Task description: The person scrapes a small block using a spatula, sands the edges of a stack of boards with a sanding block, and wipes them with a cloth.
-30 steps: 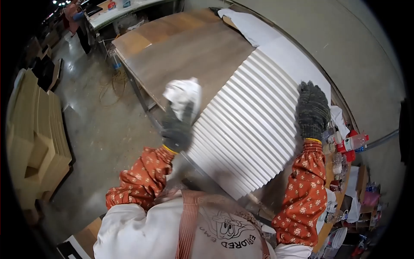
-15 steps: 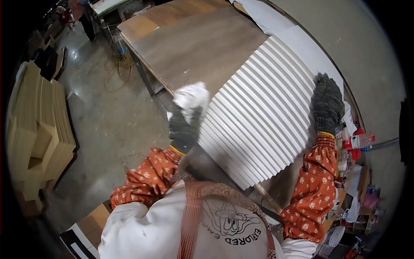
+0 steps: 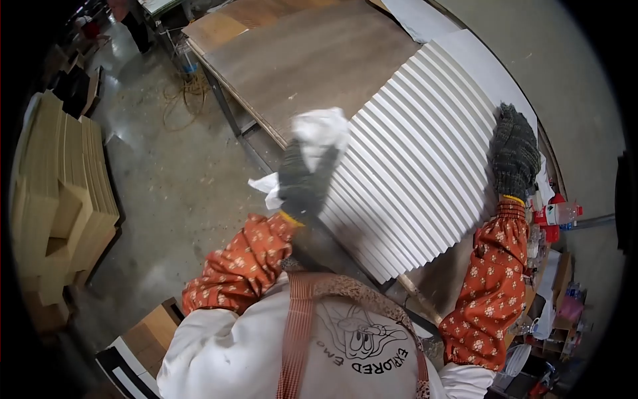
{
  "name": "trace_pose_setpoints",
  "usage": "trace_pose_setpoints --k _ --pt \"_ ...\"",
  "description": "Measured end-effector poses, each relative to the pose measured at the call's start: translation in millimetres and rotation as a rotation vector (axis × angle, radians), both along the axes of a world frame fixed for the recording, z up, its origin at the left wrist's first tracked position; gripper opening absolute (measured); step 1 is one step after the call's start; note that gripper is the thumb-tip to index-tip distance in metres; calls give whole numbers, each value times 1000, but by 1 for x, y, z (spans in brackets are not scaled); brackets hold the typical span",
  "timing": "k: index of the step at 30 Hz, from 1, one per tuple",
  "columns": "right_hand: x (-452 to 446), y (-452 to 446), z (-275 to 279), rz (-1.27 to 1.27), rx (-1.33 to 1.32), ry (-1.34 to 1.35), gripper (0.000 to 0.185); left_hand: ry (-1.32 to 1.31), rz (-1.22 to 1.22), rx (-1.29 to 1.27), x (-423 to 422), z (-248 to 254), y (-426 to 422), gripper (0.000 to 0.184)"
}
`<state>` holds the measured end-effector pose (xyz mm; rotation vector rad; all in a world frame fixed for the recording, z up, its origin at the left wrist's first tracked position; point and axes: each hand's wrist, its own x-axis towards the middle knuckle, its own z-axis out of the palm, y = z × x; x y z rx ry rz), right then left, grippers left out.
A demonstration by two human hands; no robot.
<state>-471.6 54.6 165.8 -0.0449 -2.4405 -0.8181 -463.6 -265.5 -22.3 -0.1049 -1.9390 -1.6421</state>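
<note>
A white ridged, corrugated panel [image 3: 412, 159] lies slanted on the workbench in front of me. My left hand [image 3: 306, 176], in a dark knitted glove, is closed around a crumpled white cloth [image 3: 321, 130] at the panel's left edge. Motion blurs this hand, and a loose end of the cloth hangs out beside the wrist. At the opposite edge, my right hand [image 3: 515, 153], gloved alike, is closed on the panel's right side with its fingers together. Its fingertips are partly hidden.
The brown board of the workbench [image 3: 319, 60] extends beyond the panel, with white sheet material [image 3: 488, 63] along its right. Bottles [image 3: 558, 214] and boxes crowd the lower right. Stacked tan boards [image 3: 66, 199] stand on the floor at left. A person [image 3: 133, 23] is at the far left.
My left hand and the cloth have moved slightly up and right along the panel's left edge. My right hand stays at the right edge. The whole view has shifted a little.
</note>
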Motion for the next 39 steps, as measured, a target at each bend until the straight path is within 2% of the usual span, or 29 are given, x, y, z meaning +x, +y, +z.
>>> trace_pose_setpoints --k 2,3,5,7,8,9,10,11,12,13,14,15,17,18,20,23,25,27,28,29,31,32,33,34,37,38,39 --pt "-2 -1 4 -52 -56 -56 42 -362 65 -260 -6 -7 8 49" --pt "-5 -1 5 -52 -54 -53 42 -360 65 -257 -8 -9 10 49" --pt "-8 1 3 -93 -83 -58 42 -231 47 -73 -9 1 8 50" --pt "-6 2 0 -71 -31 -44 41 -65 399 -1076 -21 -53 -11 49" --pt "-5 2 1 -46 29 -26 41 -150 394 -1177 -22 -43 -22 49" --pt "-9 1 4 -47 26 -17 41 -230 213 -761 -22 -30 -23 48" --pt "-13 -7 10 -131 -79 -50 41 -221 26 -171 -21 -9 -24 47" --pt "-12 -12 12 -219 -189 -98 41 -184 -33 292 -20 12 -25 47" --pt "-7 -15 12 -229 -201 -111 41 -48 -11 283 -12 4 -26 46" --pt "-4 -18 14 -212 -124 -127 41 -62 -4 183 -12 -34 -26 47" --pt "-3 -20 15 -191 -45 -138 41 -64 0 84 -4 -21 -21 47" --pt "-5 -19 14 -208 -77 -147 42 -70 -8 -55 4 -4 -11 48" --pt "-7 -17 12 -218 -87 -148 42 -148 19 -167 5 5 2 53" --pt "-7 -16 12 -228 -93 -142 42 -279 172 -303 -11 -23 5 53" --pt "-8 -7 9 -209 -68 -138 43 -290 258 -706 -28 -56 -16 50" --pt "-12 -11 11 -223 -90 -134 43 -235 115 -231 -24 -15 -53 36" --pt "-10 -12 11 -274 -149 -150 43 -437 -1 -69 9 21 -57 39" --pt "-7 -10 10 -193 -76 -123 42 -278 115 -103 21 -29 -56 49" --pt "-7 -10 9 -190 -79 -130 42 -284 118 -107 17 -67 -53 49" --pt "-6 -9 8 -167 -49 -113 42 -340 373 -994 9 -111 -48 52" --pt "-7 4 1 -122 11 -77 43 -631 52 -216 19 -66 -37 53" --pt "-6 5 0 -125 11 -81 43 -755 27 145 24 -43 -32 54" --pt "-5 5 -1 -116 8 -72 43 -475 115 -230 18 -97 -50 53" --pt "-6 5 0 -103 3 -61 43 -179 201 -594 15 -126 -60 52" --pt "-13 2 6 -109 13 -58 43 -901 119 -239 10 -50 -69 46" --pt "-12 2 7 -126 14 -62 44 -566 100 334 14 -47 -73 46" --pt "-8 1 6 -144 16 -79 44 -575 93 323 19 -51 -71 46"
